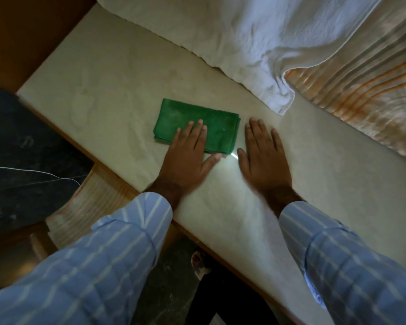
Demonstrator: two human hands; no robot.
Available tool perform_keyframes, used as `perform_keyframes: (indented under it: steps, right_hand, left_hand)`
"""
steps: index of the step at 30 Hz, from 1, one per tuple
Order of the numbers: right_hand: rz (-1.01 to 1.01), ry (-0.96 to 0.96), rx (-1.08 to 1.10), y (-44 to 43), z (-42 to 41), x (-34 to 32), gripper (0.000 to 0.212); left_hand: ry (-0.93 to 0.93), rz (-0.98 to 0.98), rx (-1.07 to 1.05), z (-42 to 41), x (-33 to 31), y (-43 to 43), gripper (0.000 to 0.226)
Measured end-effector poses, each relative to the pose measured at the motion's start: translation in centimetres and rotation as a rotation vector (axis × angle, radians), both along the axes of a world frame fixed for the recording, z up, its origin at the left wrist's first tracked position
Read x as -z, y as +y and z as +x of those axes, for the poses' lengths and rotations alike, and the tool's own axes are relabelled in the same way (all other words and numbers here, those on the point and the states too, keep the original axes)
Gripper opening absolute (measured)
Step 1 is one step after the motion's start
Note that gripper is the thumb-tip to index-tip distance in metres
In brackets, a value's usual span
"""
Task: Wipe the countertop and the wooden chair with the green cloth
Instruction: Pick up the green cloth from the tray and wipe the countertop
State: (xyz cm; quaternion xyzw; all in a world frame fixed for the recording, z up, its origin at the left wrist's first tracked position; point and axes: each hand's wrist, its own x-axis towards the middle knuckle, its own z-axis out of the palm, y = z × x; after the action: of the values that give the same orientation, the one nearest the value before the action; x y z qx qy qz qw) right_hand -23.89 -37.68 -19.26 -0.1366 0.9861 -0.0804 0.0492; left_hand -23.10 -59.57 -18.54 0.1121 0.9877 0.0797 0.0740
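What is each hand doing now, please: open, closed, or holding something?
Left hand: open, flat, fingers resting on the green cloth.
Right hand: open, flat on the countertop, holding nothing.

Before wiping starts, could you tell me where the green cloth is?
The green cloth lies folded mid-countertop, under the left hand.

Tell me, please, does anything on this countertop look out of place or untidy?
A crumpled white cloth spills onto the far side of the countertop, covering part of it. The green cloth lies neatly folded under the left hand. No spill or damage shows.
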Motion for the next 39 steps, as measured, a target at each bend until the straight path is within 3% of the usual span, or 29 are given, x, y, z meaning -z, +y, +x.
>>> perform_keyframes:
  steps: [12,18,24,32,35,37,39]
  right_hand:
    - [0.017,0.012,-0.004,0.2,-0.1,0.5,0.066]
    - [0.015,0.016,-0.009,0.3,0.0,0.4,0.066]
    - [-0.008,0.035,-0.008,0.2,0.1,0.3,0.066]
    - [-0.063,0.031,-0.004,0.5,0.2,0.6,0.067]
    - [-0.120,0.029,0.002,0.1,0.1,0.5,0.071]
    - [-0.165,0.028,0.006,-0.4,0.2,0.4,0.078]
    - [-0.216,0.025,0.011,-0.6,0.0,0.3,0.081]
  left_hand:
    - [-0.110,0.025,-0.195,-16.6,-2.2,-0.9,0.079]
    - [-0.061,0.047,-0.147,-10.3,-0.3,0.2,0.080]
    - [0.020,-0.020,-0.054,0.6,0.9,-0.1,0.096]
    - [-0.072,0.041,-0.083,2.9,-0.1,-0.2,0.097]
    - [-0.040,0.270,-0.248,1.4,-1.9,-1.2,0.074]
    - [0.134,0.202,-0.375,0.4,-2.8,-2.3,0.056]
    - [0.118,0.182,-0.559,-0.6,-3.4,-3.2,0.059]
